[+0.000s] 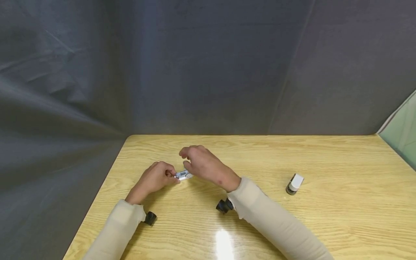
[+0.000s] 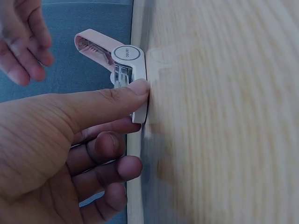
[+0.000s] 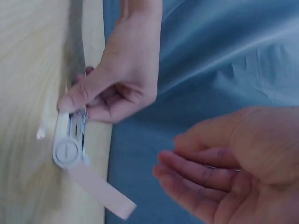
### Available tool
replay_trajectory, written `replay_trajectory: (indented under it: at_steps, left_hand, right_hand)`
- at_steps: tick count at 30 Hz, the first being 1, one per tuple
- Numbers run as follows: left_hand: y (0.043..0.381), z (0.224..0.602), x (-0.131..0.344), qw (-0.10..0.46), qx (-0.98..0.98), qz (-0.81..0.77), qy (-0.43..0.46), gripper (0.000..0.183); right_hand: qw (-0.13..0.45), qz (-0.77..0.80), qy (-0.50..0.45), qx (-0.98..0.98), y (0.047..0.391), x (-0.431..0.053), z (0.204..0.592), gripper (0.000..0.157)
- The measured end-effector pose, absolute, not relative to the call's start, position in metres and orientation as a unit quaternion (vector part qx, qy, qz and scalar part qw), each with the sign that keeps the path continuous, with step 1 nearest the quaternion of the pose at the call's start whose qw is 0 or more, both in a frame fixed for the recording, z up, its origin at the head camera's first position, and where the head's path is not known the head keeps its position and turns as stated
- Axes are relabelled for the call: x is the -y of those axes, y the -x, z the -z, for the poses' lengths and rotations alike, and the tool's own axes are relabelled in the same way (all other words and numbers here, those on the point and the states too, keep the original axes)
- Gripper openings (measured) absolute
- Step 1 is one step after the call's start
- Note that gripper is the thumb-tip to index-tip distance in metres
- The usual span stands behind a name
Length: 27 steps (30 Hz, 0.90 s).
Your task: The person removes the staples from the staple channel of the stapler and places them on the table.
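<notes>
A small pale stapler (image 1: 183, 175) is on the table, its top arm swung wide away from the base. The left hand (image 1: 155, 178) pinches one end of the base between thumb and fingers. In the left wrist view, the pinkish top arm (image 2: 96, 44) angles off from the round hinge, and the metal staple channel shows beside the thumb. The right hand (image 1: 206, 164) hovers just past the stapler's hinge end, its fingers loosely bent with nothing between them. In the right wrist view this right hand (image 3: 224, 163) is apart from the raised arm.
A small white-topped object with a dark base (image 1: 294, 184) stands on the wooden table (image 1: 341, 216) to the right. Dark sheeting (image 1: 211, 72) rises behind the table and along its left side. Black wrist cameras (image 1: 224, 206) hang under both sleeves.
</notes>
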<state>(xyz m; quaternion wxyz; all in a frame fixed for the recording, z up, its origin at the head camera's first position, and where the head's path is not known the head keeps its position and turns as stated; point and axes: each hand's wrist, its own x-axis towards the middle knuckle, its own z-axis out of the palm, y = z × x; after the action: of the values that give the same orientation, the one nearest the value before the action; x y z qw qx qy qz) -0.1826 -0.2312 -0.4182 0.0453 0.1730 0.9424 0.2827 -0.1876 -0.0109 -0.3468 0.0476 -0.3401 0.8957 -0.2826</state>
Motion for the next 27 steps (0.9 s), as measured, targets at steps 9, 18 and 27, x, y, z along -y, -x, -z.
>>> replay_trajectory:
  at_steps: [9,18,27]
  left_hand:
    - [0.184,0.418,0.232,0.051,-0.942,-0.284,-0.168,0.021]
    - [0.186,0.415,0.232,0.071,-0.935,-0.297,-0.179,0.015]
    - [0.189,0.415,0.234,0.072,-0.937,-0.292,-0.180,0.015]
  right_hand:
    - [0.088,0.344,0.330,-0.874,0.192,0.017,0.359,0.018]
    - [0.123,0.392,0.308,-0.858,0.202,0.016,0.372,0.015]
    - [0.138,0.415,0.293,-0.850,0.212,0.019,0.379,0.014]
